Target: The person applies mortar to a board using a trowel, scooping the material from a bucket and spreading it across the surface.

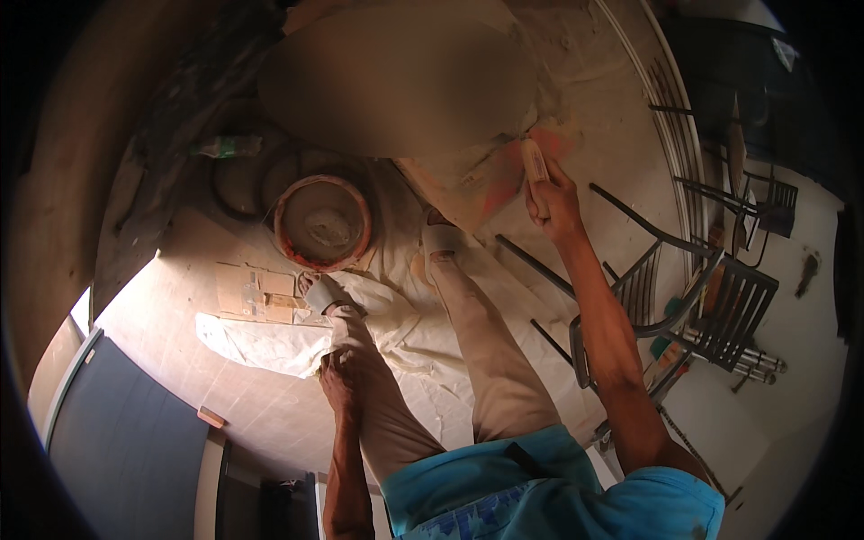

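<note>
Right fingers: curled round, closed on the tool; right hand upper right of centre, arm stretched up from lower right.
Held tool: narrow tan oblong tool with a flat face, gripped by its lower part, top end pointing to the upper edge; working end unclear.
Behind tool: smeared red-pink patch on a dusty brown surface, right of the blurred oval; tool overlaps it, contact can't be told.
Left fingers: bent, pointing up the frame; how far open, or whether they grip anything, can't tell. Left hand left of lower centre, against a beige trouser leg.
Under left hand: crumpled off-white sheet, spreading left and right below the feet.
Feet: grey-strapped sandals, one each side of centre.
Tub: round tub with orange-red rim, left of upper centre, grey lump inside.
Left floor: flat brown cardboard below tub; clear plastic bottle with green label upper left.
Right side: black metal slatted chairs; silver metal tubes below.
Lower left: large dark blue flat panel.
</note>
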Demonstrator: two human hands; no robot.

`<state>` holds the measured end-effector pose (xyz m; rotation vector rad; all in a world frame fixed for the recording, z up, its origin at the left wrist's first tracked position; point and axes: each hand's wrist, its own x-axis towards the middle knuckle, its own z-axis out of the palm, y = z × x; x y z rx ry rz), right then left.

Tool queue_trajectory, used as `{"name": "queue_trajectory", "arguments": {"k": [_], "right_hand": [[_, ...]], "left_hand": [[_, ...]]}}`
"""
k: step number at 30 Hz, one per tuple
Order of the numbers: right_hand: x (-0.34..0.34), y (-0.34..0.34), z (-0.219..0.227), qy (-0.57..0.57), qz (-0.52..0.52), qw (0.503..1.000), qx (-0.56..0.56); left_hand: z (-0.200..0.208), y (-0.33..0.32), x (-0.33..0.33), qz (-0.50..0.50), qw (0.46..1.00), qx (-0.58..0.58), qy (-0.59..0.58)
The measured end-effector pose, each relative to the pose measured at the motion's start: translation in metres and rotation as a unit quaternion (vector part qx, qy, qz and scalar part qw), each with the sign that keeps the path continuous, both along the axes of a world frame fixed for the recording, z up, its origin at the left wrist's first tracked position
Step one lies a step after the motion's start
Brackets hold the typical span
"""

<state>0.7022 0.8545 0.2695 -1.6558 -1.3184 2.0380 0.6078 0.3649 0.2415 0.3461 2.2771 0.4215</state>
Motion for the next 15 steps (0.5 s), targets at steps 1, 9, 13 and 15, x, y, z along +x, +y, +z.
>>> {"name": "queue_trajectory", "arguments": {"k": [1, 9, 13, 15], "right_hand": [[0.0, -0.002, 0.002, 0.0, 0.004, 1.0, -0.002], [-0.011, -0.029, 0.018, -0.043, 0.067, 0.997, 0.003], [-0.025, -0.05, 0.019, -0.023, 0.126, 0.992, -0.018], [-0.029, -0.061, 0.013, -0.027, 0.159, 0.987, -0.01]], "left_hand": [[-0.001, 0.0, 0.0, -0.002, 1.0, 0.004, -0.001], [-0.008, -0.008, 0.001, -0.01, 1.0, 0.006, -0.011], [-0.02, -0.027, 0.004, -0.001, 1.0, 0.005, -0.014], [-0.023, -0.027, 0.006, 0.004, 0.999, -0.002, -0.032]]}}
